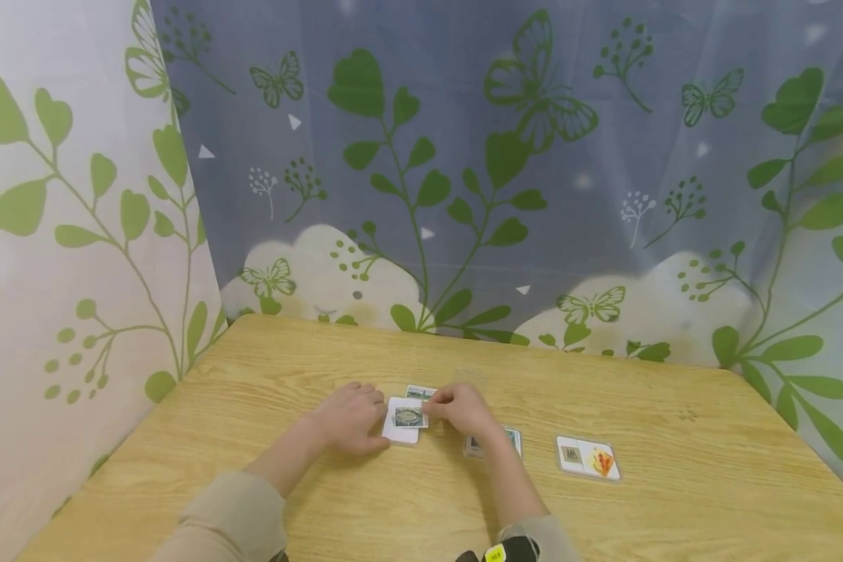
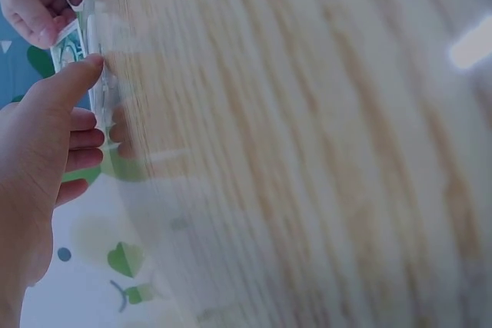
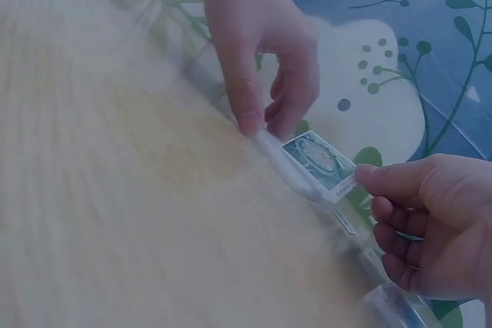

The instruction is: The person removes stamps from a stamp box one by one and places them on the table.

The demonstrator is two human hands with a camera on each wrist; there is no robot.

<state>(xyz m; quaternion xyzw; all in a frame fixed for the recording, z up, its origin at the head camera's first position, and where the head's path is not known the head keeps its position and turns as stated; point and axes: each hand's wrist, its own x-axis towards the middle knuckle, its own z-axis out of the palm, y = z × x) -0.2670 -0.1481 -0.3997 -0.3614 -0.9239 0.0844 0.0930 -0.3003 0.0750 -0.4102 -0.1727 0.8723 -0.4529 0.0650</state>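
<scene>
My right hand (image 1: 461,409) pinches the right edge of a small postage stamp (image 3: 317,160) with a green-blue oval picture and white border, between thumb and fingers. The stamp is held over a white card (image 1: 398,437), tilted in the right wrist view. Beside that card, my left hand (image 1: 354,417) rests on the table, its thumb and fingertips touching the card's left edge. In the left wrist view, the fingers (image 2: 86,139) look fairly straight. Another stamp-like picture (image 1: 418,392) lies just behind the card, partly covered.
Under my right forearm lies a clear-cased stack of picture cards (image 1: 513,440), partly hidden. Further right is a cased card (image 1: 587,458) with a small stamp and a pizza picture. A faint clear sleeve (image 1: 472,378) lies behind my right hand. A leaf-patterned curtain (image 1: 435,172) borders the wooden table (image 1: 674,414).
</scene>
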